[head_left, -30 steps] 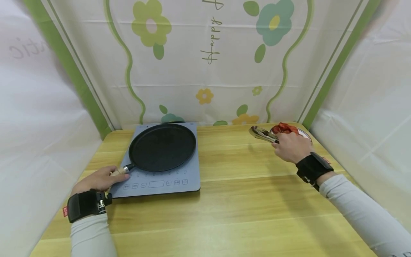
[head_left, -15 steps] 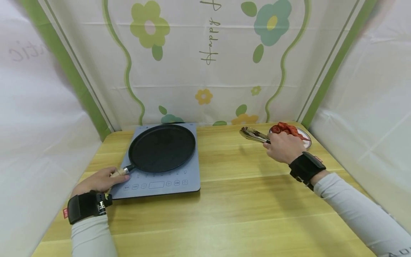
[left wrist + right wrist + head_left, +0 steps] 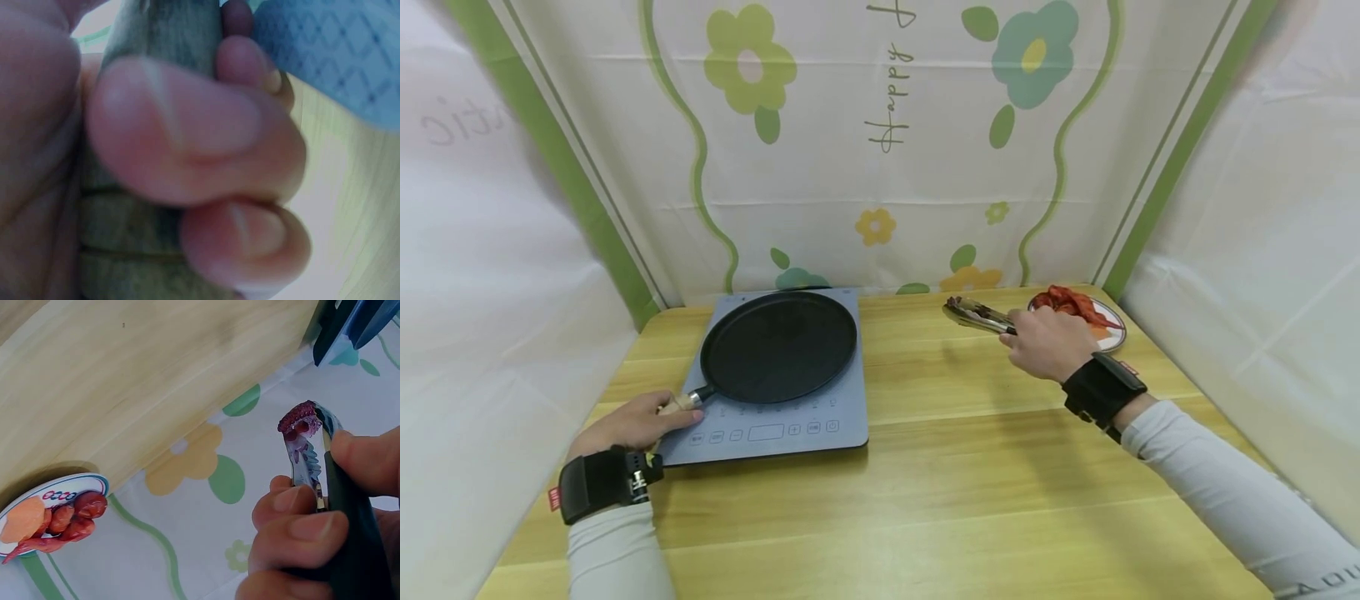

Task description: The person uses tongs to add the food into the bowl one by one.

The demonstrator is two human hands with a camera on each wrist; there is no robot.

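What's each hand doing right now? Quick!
Left hand: holding the round black frying pan by its light wooden handle.
Right hand: holding silver metal tongs with dark handles.

Head view high, forward and down; wrist views close on hands (image 3: 638, 419) (image 3: 1052, 340) (plate (image 3: 1113, 339) common to head and right).

Wood-grain table (image 3: 925, 500) beneath cooktop (image 3: 852, 408) and plate (image 3: 1114, 340).

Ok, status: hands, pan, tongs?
Left hand grips wooden handle of round black pan. Right hand holds silver metal tongs with purplish piece. No obstacle seen between tongs and pan.
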